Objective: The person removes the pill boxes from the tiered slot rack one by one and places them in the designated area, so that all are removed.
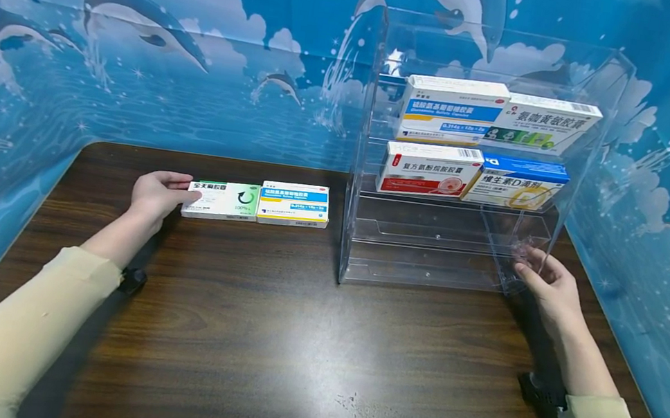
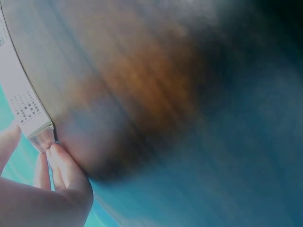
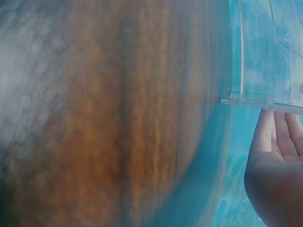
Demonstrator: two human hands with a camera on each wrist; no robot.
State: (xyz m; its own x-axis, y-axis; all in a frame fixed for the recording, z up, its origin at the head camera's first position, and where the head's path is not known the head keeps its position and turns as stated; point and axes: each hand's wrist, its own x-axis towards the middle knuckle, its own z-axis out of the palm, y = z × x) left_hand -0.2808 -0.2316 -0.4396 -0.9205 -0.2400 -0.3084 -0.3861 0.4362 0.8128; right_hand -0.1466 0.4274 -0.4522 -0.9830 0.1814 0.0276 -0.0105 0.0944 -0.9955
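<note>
My left hand (image 1: 154, 195) pinches the left end of a white-and-green medicine box (image 1: 221, 201), thumb on its top face and fingers at its end. In the left wrist view the fingers (image 2: 66, 165) meet the end of that box (image 2: 23, 90). Against its right end lies a white, blue and yellow medicine box (image 1: 294, 204), flat on the table. At the far side, my right hand (image 1: 551, 291) touches the right side of a clear acrylic display rack (image 1: 427, 276). In the right wrist view its fingers (image 3: 283, 135) rest fairly straight against the outer wall.
The rack's upper tiers hold a blue-and-white box (image 1: 453, 112), a grey-green box (image 1: 542, 125), a red-and-white box (image 1: 429, 171) and a blue-and-yellow box (image 1: 515, 184). Dark wooden table (image 1: 268, 340) runs to a dolphin-print curtain (image 1: 197, 101) behind.
</note>
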